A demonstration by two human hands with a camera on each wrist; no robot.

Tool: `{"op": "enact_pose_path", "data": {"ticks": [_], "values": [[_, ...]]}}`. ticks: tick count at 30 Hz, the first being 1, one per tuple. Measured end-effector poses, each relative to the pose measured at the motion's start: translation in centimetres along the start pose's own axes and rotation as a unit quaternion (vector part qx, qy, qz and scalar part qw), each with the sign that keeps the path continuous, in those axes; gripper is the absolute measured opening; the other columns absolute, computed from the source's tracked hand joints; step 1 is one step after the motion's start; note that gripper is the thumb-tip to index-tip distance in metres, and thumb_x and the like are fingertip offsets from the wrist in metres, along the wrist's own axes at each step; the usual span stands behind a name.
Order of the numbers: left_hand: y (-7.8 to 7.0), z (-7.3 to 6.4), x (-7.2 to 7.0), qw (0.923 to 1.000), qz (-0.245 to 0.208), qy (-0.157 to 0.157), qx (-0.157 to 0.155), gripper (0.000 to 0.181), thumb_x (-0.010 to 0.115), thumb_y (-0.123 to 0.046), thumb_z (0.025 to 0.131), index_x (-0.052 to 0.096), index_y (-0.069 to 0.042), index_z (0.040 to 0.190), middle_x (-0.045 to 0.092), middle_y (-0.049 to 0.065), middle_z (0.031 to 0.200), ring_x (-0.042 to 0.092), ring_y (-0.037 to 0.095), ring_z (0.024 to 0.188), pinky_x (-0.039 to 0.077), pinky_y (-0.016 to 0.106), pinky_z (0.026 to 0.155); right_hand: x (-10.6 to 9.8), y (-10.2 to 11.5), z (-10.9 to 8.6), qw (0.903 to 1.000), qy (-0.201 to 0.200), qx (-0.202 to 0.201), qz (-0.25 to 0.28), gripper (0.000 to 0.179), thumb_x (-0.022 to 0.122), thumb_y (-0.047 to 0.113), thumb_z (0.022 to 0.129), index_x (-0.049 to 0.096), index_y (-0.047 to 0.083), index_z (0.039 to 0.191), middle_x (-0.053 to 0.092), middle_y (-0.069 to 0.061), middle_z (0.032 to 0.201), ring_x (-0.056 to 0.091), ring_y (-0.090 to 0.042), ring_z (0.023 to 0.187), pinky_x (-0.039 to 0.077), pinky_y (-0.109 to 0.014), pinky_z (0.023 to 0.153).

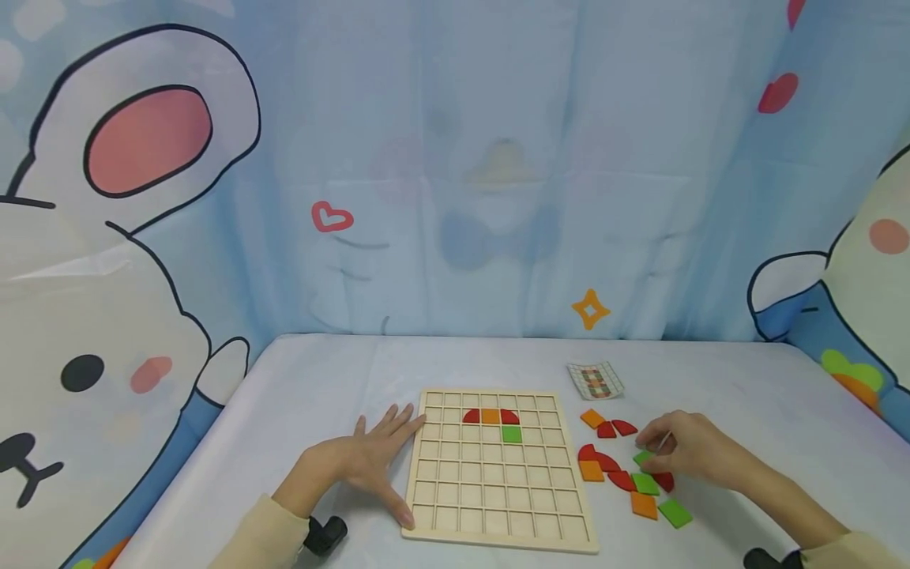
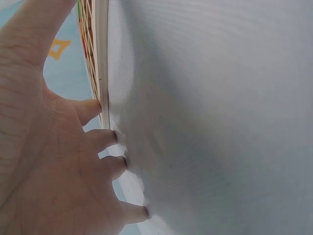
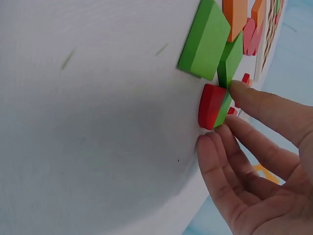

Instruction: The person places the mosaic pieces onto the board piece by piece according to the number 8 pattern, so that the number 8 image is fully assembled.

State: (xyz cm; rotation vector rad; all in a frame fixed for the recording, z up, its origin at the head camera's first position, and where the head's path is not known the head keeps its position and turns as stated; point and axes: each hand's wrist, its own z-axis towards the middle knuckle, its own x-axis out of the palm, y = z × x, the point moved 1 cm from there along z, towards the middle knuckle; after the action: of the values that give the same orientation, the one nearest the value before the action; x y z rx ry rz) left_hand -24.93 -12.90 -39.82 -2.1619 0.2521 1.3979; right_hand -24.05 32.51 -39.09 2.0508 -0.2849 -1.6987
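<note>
A pale wooden grid board [image 1: 495,500] lies on the white table. In its upper rows sit an orange square [image 1: 490,416] between two red quarter-round pieces [image 1: 471,416] and a green square [image 1: 512,434] one row lower. My left hand [image 1: 373,462] is spread with straight fingers against the board's left edge, thumb at the lower corner. To the right of the board my right hand [image 1: 693,450] pinches a green square [image 3: 223,110] between thumb and fingers. A red piece [image 3: 211,106] lies right beside that square, close to the fingertips.
Several loose orange, red and green pieces lie between the board and my right hand, among them an orange square [image 1: 644,505] and a green square [image 1: 675,514]. A small printed pattern card [image 1: 596,381] lies behind them. A blue cartoon curtain [image 1: 455,158] hangs beyond the table.
</note>
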Motion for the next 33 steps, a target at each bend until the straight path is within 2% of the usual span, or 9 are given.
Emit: {"op": "enact_pose_path", "data": {"ticks": [8,13,26,33], "values": [[0.03,-0.04,0.03,1.0,0.0,-0.001,-0.001,0.133,0.094,-0.054,0.071,0.014,-0.016,0.169,0.005,0.014,0.176,0.002,0.034,0.162,0.003,0.073,0.122,0.35,0.49,0.18,0.9998,-0.003,0.019,0.005,0.026,0.087,0.002,0.081,0.077,-0.006,0.103,0.073,-0.002,0.09,0.061,-0.017,0.079,0.062,-0.035,0.075],[0.15,0.0,0.17,1.0,-0.001,-0.004,-0.001,0.133,0.095,-0.055,0.07,0.014,-0.016,0.169,0.004,0.014,0.176,0.001,0.033,0.162,0.002,0.072,0.122,0.5,0.83,0.08,0.9998,-0.002,0.017,0.011,0.024,0.086,-0.002,0.082,0.076,-0.006,0.103,0.074,-0.005,0.092,0.062,-0.018,0.081,0.063,-0.038,0.077],[0.08,0.23,0.12,1.0,-0.005,-0.002,0.002,0.134,0.096,-0.053,0.07,0.013,-0.016,0.169,0.004,0.014,0.176,0.0,0.033,0.162,0.001,0.071,0.122,0.55,0.5,0.14,0.9992,-0.003,0.031,0.025,0.025,0.086,-0.003,0.081,0.078,-0.007,0.104,0.076,-0.008,0.095,0.062,-0.017,0.081,0.063,-0.037,0.077],[-0.02,0.13,0.01,1.0,-0.005,0.002,-0.003,0.135,0.095,-0.053,0.07,0.012,-0.016,0.169,0.003,0.015,0.176,0.0,0.033,0.162,0.001,0.072,0.122,0.49,0.58,-0.04,0.9996,-0.018,0.018,0.014,0.025,0.087,-0.003,0.08,0.078,-0.006,0.103,0.074,-0.006,0.093,0.064,-0.019,0.082,0.062,-0.039,0.078]]}}
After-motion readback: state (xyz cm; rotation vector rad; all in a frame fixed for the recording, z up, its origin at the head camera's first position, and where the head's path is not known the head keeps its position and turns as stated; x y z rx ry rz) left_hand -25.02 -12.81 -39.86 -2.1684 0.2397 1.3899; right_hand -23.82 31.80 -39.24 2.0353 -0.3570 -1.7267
